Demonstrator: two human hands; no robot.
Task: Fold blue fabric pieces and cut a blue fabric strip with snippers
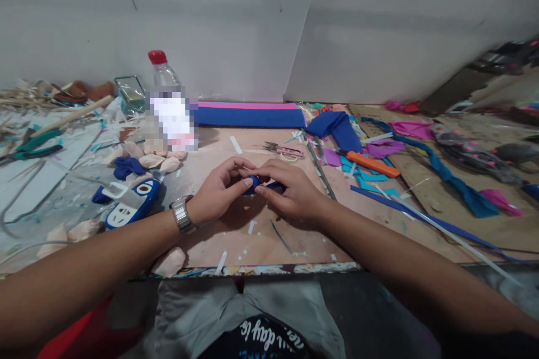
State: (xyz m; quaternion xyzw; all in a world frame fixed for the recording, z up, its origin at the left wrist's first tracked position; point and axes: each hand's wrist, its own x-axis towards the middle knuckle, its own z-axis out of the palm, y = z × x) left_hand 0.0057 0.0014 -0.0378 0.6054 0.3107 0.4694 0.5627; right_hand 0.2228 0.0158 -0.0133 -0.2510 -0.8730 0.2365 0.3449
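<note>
Both hands meet above the middle of the table, closed around a small piece of dark blue fabric (254, 184). My left hand (219, 188) pinches its left side between thumb and fingers. From the right, my right hand (297, 190) grips the same piece, its thumb beside the left thumb. Part of the fabric shows under the right fingers; its full shape is hidden. Just beyond the hands lie small pink-handled thread snips (284, 150). An orange utility knife (370, 164) rests to the right, near a folded blue cloth (337, 129).
A red-capped bottle (166, 76) stands at the back left. Nearer are a blue-and-white power strip (132, 205), beige stuffed pieces (168, 262) and green-handled pliers (37, 145). Blue and pink fabric strips (248, 115) lie along the wall. A long blue ribbon (416, 216) and cardboard (425, 179) spread rightward.
</note>
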